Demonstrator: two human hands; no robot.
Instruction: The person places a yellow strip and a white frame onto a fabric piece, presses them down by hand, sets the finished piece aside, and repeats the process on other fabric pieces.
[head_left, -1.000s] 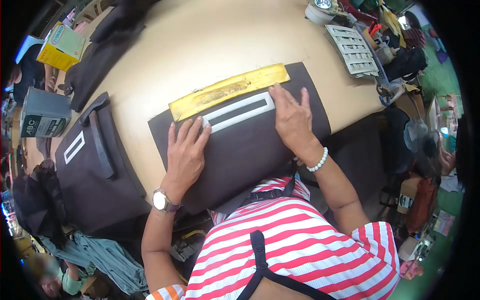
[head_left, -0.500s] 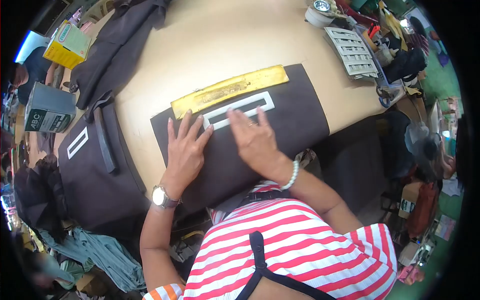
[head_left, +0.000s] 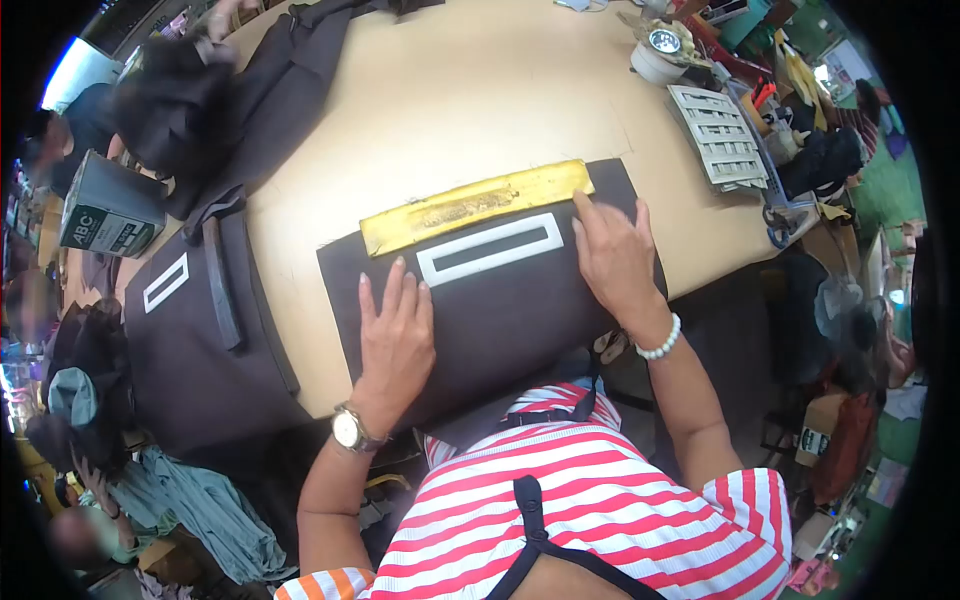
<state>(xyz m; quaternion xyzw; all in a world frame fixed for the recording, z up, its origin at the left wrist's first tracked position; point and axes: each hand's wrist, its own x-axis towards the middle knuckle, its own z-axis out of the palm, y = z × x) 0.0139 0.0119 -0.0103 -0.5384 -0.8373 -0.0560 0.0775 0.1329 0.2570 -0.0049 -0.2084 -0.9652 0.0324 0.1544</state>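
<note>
A dark fabric panel (head_left: 490,325) lies flat at the table's front edge. On it rests a white rectangular frame-shaped piece (head_left: 427,270) with a long slot, through which dark cloth shows. Just beyond lies a worn yellow strip (head_left: 475,207), along the panel's far edge. My left hand (head_left: 397,335) is laid on the fabric, fingers extended, the fingertips near the frame's left end. At the other side, my right hand (head_left: 615,255) has its fingers apart, the index fingertip at the yellow strip's right end. Neither hand grasps anything.
Left of me, another dark panel (head_left: 195,370) carries a similar white frame (head_left: 166,283) and a dark narrow bar (head_left: 222,285). Beyond stand a metal can (head_left: 112,205) and dark cloth (head_left: 285,95). White slotted templates (head_left: 720,140) and blue-handled scissors (head_left: 777,227) lie right.
My right hand has left the white frame for the yellow strip's right end. My left fingertips have drawn back from the strip. Blurred dark cloth now covers the yellow box at upper left.
</note>
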